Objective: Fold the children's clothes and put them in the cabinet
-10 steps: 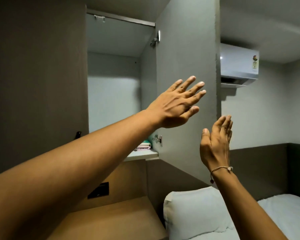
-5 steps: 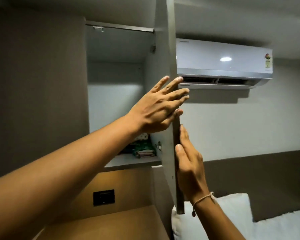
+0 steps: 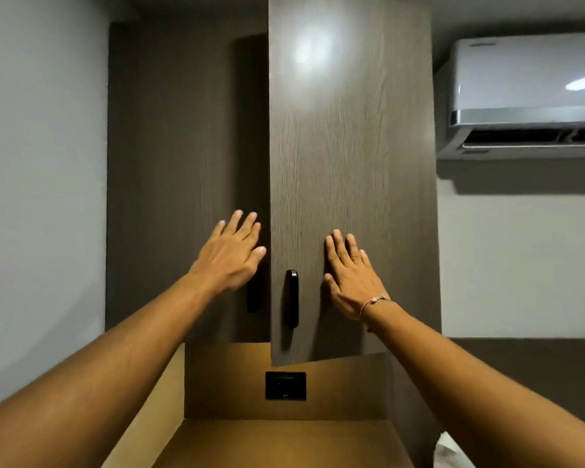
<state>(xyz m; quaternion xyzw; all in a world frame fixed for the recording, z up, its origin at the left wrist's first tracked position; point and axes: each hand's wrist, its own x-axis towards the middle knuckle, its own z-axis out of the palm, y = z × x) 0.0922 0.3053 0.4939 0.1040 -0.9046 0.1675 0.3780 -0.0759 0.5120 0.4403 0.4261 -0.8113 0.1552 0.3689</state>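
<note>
The dark wood wall cabinet fills the centre of the view. Its right door (image 3: pixel 351 146) stands slightly ajar, its lower edge out in front of the left door (image 3: pixel 183 163). My right hand (image 3: pixel 351 278) lies flat on the right door, fingers spread, just right of its black handle (image 3: pixel 292 298). My left hand (image 3: pixel 230 255) is open in front of the left door, partly covering that door's black handle (image 3: pixel 252 298). The folded clothes are hidden behind the doors.
A white air conditioner (image 3: pixel 527 96) hangs on the wall at upper right. Below the cabinet is a tan wooden niche with a black socket plate (image 3: pixel 286 385) and a wooden shelf top (image 3: pixel 284 444). A bit of white bedding (image 3: pixel 448 454) shows at bottom right.
The right door has swung from wide open to almost shut under my hands. The shelf with the folded clothes has gone out of sight. My right hand moved from the door's edge onto its front.
</note>
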